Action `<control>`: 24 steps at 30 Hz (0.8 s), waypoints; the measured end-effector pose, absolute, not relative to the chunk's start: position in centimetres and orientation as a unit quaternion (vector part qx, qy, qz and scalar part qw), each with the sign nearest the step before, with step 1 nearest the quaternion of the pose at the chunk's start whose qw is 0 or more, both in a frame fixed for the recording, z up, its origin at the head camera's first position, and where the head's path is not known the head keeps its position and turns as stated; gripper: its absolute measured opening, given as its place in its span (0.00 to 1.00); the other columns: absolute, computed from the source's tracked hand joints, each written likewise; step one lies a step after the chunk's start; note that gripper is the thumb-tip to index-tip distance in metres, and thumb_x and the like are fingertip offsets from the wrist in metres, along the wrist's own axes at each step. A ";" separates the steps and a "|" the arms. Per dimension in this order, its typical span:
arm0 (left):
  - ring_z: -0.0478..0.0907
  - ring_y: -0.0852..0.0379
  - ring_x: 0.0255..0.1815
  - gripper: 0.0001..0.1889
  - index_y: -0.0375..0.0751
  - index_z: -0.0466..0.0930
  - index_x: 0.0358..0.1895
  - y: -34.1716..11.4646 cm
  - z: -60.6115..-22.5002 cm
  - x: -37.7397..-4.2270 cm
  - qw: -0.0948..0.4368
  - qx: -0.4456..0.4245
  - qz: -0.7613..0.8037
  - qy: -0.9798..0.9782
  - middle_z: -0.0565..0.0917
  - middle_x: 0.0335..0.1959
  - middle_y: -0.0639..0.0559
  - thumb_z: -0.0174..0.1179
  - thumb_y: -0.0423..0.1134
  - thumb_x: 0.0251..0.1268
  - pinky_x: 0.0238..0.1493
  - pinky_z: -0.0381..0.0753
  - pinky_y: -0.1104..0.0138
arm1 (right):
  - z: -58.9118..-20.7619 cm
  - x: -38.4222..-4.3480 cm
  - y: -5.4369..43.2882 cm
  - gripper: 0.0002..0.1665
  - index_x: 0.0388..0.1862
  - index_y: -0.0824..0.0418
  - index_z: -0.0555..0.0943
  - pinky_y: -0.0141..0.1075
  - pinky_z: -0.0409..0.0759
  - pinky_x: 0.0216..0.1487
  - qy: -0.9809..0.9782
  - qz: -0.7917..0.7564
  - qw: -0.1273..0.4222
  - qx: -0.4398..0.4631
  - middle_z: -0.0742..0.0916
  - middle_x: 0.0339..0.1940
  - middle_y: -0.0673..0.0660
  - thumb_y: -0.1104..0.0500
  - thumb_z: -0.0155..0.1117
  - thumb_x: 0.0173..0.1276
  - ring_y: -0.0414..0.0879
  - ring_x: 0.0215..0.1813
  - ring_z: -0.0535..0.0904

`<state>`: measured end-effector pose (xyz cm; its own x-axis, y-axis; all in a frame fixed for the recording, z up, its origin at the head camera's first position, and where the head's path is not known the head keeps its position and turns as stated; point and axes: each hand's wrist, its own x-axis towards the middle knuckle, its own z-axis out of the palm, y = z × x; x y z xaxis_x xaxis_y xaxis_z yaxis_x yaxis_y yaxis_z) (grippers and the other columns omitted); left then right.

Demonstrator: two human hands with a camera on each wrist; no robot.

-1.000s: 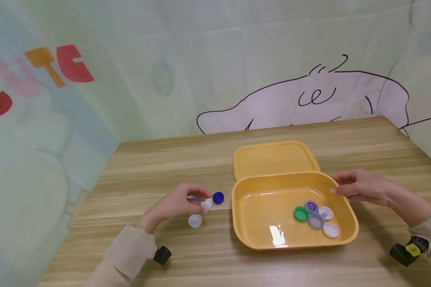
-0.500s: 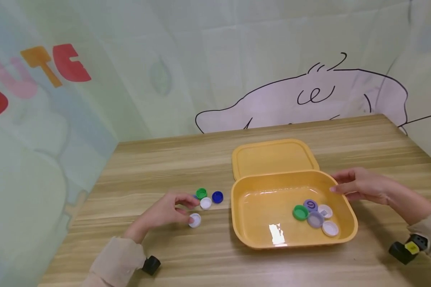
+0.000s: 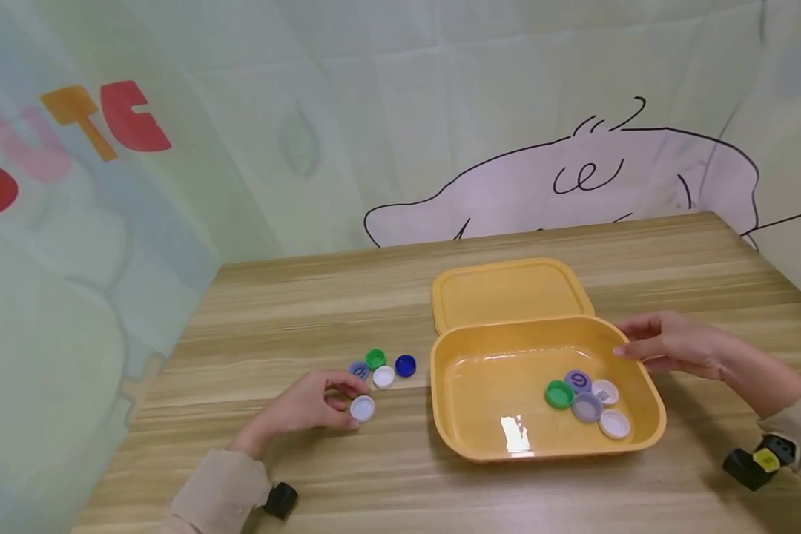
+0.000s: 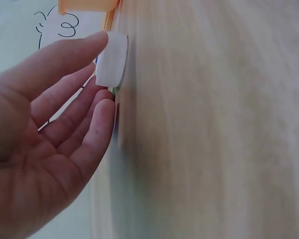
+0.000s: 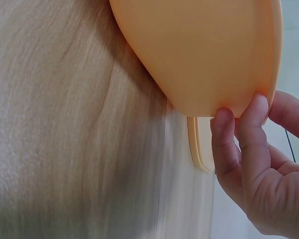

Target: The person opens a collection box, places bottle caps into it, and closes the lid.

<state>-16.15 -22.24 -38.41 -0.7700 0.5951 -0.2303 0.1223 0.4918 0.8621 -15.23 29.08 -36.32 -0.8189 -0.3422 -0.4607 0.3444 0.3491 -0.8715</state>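
Note:
My left hand (image 3: 307, 404) has its thumb and index finger at opposite sides of a white bottle cap (image 3: 363, 409), pinching it close over the table. The cap's edge (image 4: 112, 59) shows beside the thumb tip in the left wrist view. Just beyond lie a purple cap (image 3: 358, 370), a green cap (image 3: 375, 360), another white cap (image 3: 383, 377) and a dark blue cap (image 3: 406, 366). With my right hand (image 3: 674, 347) I hold the right end of a yellow plastic box (image 3: 487, 454), thumb over the rim, fingers against the outer wall (image 5: 204, 59).
Inside the box, toward its right, sit a green cap (image 3: 559, 394), two purple caps and two white caps. A yellow lid (image 3: 510, 293) lies flat behind the box. Beyond the wooden table (image 3: 294, 304) hangs a printed cloth (image 3: 320, 126).
My left hand has drawn back from the farther caps to the nearer white cap, uncovering the green and purple ones. My right hand keeps its place on the box.

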 end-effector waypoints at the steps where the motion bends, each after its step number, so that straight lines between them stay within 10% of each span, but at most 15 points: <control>1: 0.74 0.51 0.46 0.22 0.34 0.79 0.48 -22.2 -38.5 -16.2 0.259 0.217 0.453 0.825 0.78 0.43 0.44 0.71 0.30 0.45 0.46 0.78 0.68 | -36.3 -15.2 29.1 0.36 0.64 0.79 0.59 0.41 0.79 0.47 0.764 -0.571 0.301 0.001 0.81 0.44 0.54 0.62 0.61 0.65 0.45 0.44 0.80; 24: 0.72 0.52 0.39 0.20 0.34 0.80 0.44 -21.9 -38.9 -16.2 0.255 0.224 0.439 0.832 0.77 0.36 0.46 0.72 0.30 0.43 0.38 0.77 0.71 | -36.3 -15.1 29.0 0.37 0.64 0.80 0.58 0.40 0.79 0.47 0.768 -0.567 0.296 -0.001 0.81 0.45 0.55 0.62 0.61 0.65 0.45 0.44 0.80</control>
<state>-16.18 -21.92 -38.93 -0.7695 0.5965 -0.2282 0.1478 0.5139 0.8450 -15.14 29.03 -36.27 -0.8242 -0.3372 -0.4549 0.3352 0.3568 -0.8719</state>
